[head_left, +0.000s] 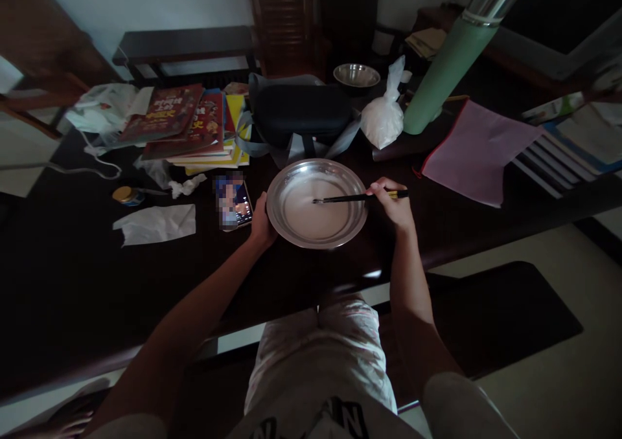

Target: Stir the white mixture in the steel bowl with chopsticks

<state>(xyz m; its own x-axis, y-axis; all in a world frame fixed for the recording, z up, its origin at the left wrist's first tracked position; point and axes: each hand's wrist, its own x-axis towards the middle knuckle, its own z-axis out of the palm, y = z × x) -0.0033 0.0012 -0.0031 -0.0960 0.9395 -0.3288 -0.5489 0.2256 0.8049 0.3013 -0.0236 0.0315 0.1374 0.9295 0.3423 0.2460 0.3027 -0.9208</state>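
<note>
A round steel basin (291, 175) with a pale, milky liquid in it sits on the dark table (72, 277) in front of me. My left hand (261, 222) grips the basin's left rim. My right hand (393, 202) holds a pair of dark chopsticks (350, 198) at the basin's right side. Their tips reach into the liquid near the basin's middle.
A phone (234, 201) lies just left of the basin, with crumpled tissue (158, 224) and a small jar (127, 196) further left. Behind are stacked books (194, 125), a black case (299, 112), a white plastic bag (383, 118), a green flask (449, 63), a small steel bowl (356, 75) and a pink folder (479, 151).
</note>
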